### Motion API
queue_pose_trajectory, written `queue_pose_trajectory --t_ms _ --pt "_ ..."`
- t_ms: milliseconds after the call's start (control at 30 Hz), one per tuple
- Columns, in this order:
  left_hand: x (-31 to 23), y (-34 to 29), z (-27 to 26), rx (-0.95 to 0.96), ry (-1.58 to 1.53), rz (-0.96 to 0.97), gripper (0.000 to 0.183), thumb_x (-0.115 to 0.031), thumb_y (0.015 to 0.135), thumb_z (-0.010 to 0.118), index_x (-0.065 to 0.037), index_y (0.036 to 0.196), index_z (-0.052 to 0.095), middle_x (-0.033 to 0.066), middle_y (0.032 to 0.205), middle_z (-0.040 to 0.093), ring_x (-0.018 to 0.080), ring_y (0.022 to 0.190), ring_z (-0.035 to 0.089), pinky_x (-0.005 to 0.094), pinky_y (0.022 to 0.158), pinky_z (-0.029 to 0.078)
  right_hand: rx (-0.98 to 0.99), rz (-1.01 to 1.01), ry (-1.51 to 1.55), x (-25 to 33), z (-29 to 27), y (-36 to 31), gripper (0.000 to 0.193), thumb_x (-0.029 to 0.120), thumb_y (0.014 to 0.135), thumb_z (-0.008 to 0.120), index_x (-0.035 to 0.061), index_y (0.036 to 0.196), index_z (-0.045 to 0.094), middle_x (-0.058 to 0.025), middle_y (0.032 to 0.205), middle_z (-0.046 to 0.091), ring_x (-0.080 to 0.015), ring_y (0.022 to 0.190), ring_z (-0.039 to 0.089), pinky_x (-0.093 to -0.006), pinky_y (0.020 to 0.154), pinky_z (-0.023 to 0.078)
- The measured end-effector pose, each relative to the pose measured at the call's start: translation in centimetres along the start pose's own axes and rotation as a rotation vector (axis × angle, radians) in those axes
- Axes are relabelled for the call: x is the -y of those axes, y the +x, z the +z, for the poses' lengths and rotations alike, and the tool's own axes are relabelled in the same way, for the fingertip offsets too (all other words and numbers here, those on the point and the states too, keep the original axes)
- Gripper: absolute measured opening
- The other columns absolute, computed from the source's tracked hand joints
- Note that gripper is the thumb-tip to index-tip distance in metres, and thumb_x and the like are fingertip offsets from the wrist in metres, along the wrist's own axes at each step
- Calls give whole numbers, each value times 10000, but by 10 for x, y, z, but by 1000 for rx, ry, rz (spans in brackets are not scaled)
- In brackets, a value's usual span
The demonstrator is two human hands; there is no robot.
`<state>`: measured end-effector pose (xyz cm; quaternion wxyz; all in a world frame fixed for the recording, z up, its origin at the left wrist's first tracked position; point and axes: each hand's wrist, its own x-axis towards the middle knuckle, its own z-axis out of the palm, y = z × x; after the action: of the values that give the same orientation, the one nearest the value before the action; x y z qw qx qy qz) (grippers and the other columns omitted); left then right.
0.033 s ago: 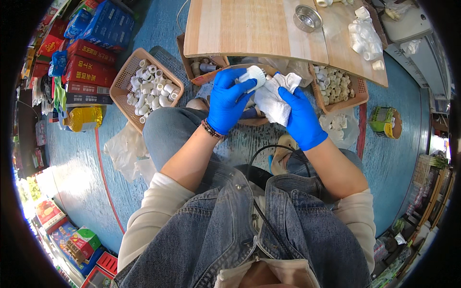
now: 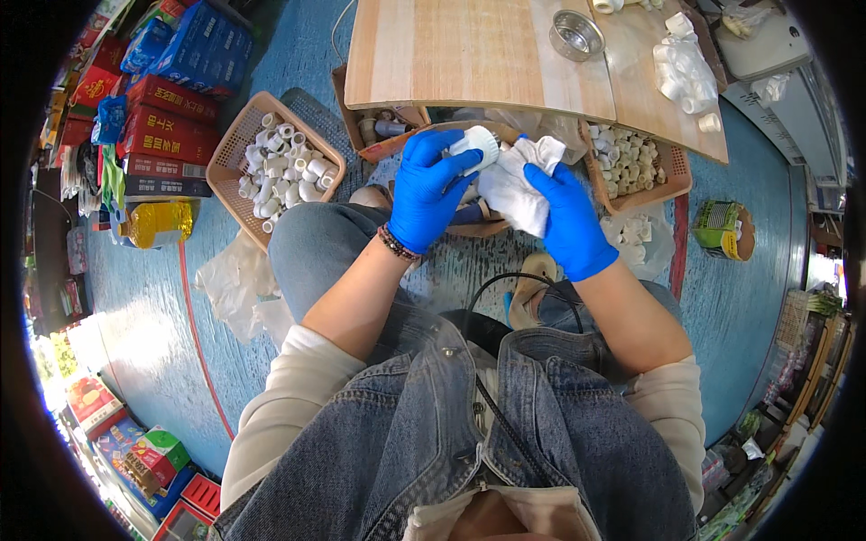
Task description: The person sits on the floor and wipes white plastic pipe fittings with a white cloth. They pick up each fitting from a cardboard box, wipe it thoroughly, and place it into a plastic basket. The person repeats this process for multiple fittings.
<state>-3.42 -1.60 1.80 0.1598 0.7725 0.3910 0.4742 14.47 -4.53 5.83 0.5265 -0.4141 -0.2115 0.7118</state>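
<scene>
My left hand (image 2: 430, 185), in a blue glove with a beaded bracelet at the wrist, is closed around a white ribbed plastic pipe fitting (image 2: 484, 142). Bunched in my right hand (image 2: 575, 221), also blue-gloved, is a white cloth (image 2: 514, 187). The cloth lies against the fitting or just beside it; their exact contact is hidden. Both hands are above my lap, in front of the wooden tabletop's near edge. Left of them, a basket (image 2: 216, 173) holds many white pipe fittings (image 2: 287, 167).
The wooden table (image 2: 478, 59) carries a metal bowl (image 2: 577, 36) and a bag of white fittings (image 2: 683, 77). Another basket (image 2: 672, 171) of fittings stands under its right side. Stacked boxes (image 2: 167, 117) line the left; a cut-open green container (image 2: 722, 228) sits on the floor at right.
My right hand and the cloth have shifted very slightly. The left hand still grips the fitting in the same place.
</scene>
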Motion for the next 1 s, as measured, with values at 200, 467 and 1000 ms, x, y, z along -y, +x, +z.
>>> queue_pose_trajectory --t_ms 200,467,1000 --pt "3 -4 7 6 -1286 -800 357 -19 790 589 -75 1134 510 89 1207 494 246 1113 480 363 912 424 -66 -252 -29 48 -1 -2 387 77 871 510 1 1245 444 -86 1207 510 -181 1104 500 -297 927 415" --pt "-1 -14 21 1 -1195 -819 315 -3 803 566 -50 1111 521 84 1132 545 191 1039 525 316 884 442 75 -479 -1040 27 12 -5 435 79 893 442 108 1324 391 -154 1157 532 -200 1000 534 -309 879 417" --pt "20 -4 -57 166 -637 -657 282 -108 782 627 -67 1059 596 57 980 592 162 920 556 286 829 443 101 -284 -976 0 -2 11 362 76 907 408 -5 1257 446 -114 1208 517 -183 1082 496 -305 948 373"
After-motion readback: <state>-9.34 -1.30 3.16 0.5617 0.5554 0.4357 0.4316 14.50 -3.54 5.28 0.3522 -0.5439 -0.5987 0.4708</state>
